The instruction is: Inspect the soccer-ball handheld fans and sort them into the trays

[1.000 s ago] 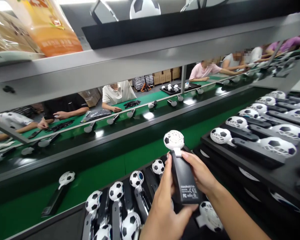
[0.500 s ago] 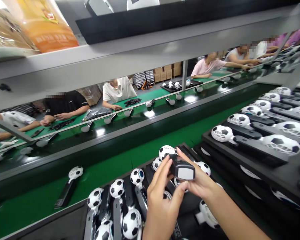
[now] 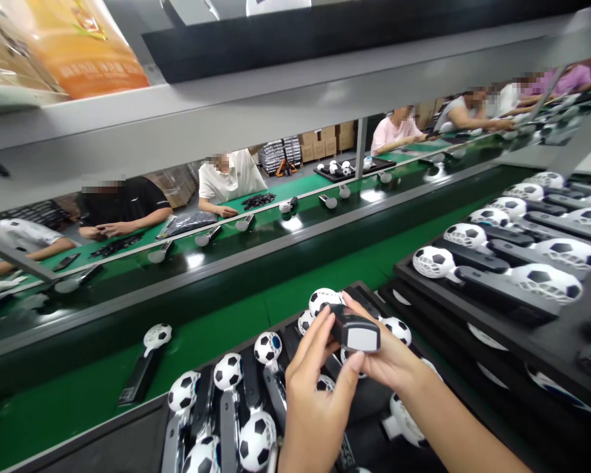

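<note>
From the head camera, the left hand (image 3: 315, 407) and right hand (image 3: 389, 358) meet above a black tray (image 3: 295, 325), both closed around a black fan handle (image 3: 355, 330) seen nearly end-on, its pale grey end turned toward the camera. The left fingers (image 3: 309, 341) wrap one side of the handle and the right fingers (image 3: 360, 314) lie over the other, a narrow grip with the handle held between them. Just behind the hands sits a white ball head (image 3: 324, 301), but whether it belongs to this handle cannot be told. The tray carries soccer-ball fans (image 3: 228, 371) side by side with their handles toward the camera, some partly hidden under the hands and wrists. To the right, a second black tray (image 3: 477, 325) holds more fans in rows, with mesh ball heads. To the left of the hands, a green belt (image 3: 217, 315) runs alongside the trays, and a single fan (image 3: 145, 368) lies on it. Across a second belt (image 3: 276, 207), co-workers (image 3: 226, 177) sit working with fans and small black parts. Cartons (image 3: 320, 141) are stacked behind them, and an orange bag (image 3: 83, 52) lies on a grey shelf (image 3: 226, 112) overhead.
</note>
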`<state>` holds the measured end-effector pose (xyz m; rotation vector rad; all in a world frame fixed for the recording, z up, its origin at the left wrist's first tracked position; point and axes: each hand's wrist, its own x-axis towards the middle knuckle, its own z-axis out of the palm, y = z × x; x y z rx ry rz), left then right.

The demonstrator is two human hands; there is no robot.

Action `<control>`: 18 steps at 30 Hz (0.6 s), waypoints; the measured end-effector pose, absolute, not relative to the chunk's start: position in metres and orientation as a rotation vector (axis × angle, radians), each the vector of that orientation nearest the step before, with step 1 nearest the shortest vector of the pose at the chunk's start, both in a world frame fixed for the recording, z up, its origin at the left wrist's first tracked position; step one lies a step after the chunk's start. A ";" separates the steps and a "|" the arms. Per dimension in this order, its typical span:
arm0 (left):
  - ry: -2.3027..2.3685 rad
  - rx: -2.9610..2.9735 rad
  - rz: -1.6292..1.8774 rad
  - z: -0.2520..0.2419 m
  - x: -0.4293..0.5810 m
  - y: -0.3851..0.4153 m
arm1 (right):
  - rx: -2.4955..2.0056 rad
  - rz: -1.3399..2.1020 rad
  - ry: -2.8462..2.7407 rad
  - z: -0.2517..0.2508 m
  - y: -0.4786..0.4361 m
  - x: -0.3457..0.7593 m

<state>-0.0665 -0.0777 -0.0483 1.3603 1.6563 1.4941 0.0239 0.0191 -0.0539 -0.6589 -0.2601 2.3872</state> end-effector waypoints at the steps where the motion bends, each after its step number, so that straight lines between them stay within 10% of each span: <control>1: 1.656 1.352 1.495 -0.047 -0.066 -0.078 | -0.659 2.385 -0.253 -0.054 0.019 0.024; 13: 1.791 1.643 1.447 -0.047 -0.071 -0.075 | -0.729 2.461 -0.554 -0.066 0.013 0.018; 18: 1.594 1.482 1.745 -0.047 -0.072 -0.083 | -0.997 1.947 -1.390 -0.064 0.006 0.023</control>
